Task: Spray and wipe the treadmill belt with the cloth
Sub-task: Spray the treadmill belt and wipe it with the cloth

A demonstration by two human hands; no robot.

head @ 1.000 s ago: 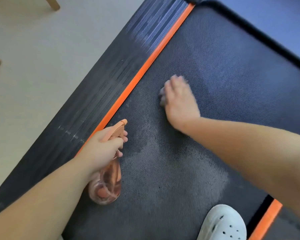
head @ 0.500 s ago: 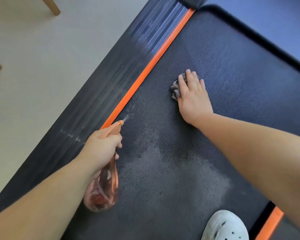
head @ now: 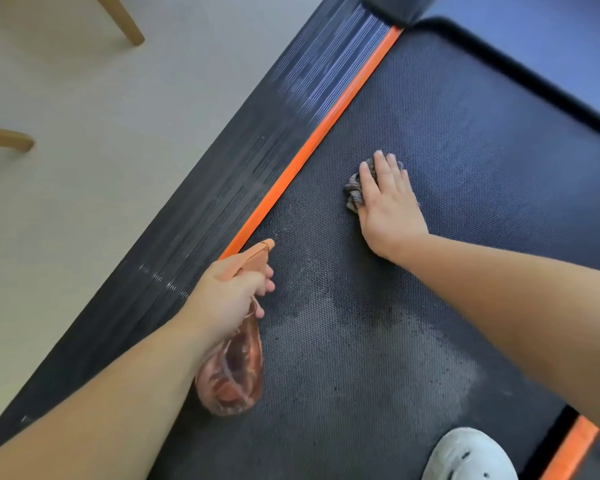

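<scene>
The left hand [head: 229, 292] is wrapped around the neck of an orange spray bottle [head: 232, 372], a finger curled at the trigger and the nozzle aimed at the treadmill belt [head: 465, 150] just ahead of it, close by the orange strip [head: 312, 147]. Further out and to the right, the right hand [head: 388, 202] lies flat and spread, pressing a crumpled grey cloth [head: 355, 192] onto the belt, its edge peeping out beyond the fingers. The cloth looks soft and light, likely to bunch and slide, so a flat palm on top should steer it best, while the bottle seems light plastic, easiest held at the neck.
</scene>
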